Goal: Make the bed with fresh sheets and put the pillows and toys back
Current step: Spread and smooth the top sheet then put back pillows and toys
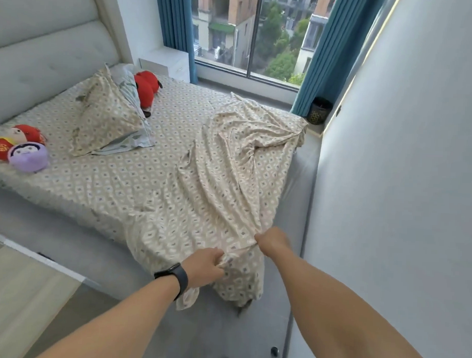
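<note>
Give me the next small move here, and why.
Probably pull the patterned sheet down toward the foot corner and spread it. Both the left hand and right hand grip its bunched near edge, and it lies rumpled in a narrow strip along the bed's right side, not flat.

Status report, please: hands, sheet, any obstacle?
Left hand and right hand both grip loose sheet at bed's foot corner. Sheet bunched, not spread. Pillows, toys clear of it.

Daylight enters a large window flanked by teal curtains, beside grey walls.
</note>
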Demonstrator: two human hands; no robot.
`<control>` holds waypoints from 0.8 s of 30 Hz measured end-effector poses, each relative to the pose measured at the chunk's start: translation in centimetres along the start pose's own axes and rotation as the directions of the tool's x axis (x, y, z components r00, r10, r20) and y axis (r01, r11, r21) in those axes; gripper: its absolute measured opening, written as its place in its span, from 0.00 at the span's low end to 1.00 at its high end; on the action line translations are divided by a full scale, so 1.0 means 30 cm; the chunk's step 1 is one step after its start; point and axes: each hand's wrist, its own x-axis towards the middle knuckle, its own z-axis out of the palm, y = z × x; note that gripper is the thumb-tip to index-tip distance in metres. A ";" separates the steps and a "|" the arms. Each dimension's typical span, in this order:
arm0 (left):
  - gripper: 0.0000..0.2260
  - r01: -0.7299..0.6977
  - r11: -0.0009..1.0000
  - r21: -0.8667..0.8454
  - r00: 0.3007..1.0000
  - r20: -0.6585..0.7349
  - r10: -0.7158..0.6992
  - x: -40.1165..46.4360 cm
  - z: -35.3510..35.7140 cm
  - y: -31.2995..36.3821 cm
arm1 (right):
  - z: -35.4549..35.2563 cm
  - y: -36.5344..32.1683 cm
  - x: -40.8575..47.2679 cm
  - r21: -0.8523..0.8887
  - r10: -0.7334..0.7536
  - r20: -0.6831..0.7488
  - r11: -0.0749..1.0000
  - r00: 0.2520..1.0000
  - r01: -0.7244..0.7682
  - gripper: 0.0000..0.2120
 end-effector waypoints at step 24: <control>0.09 -0.100 0.993 0.069 0.984 0.154 0.089 -0.252 0.048 -0.040 | 0.119 0.133 -0.355 -0.159 0.028 -0.074 0.986 0.997 -0.039 0.04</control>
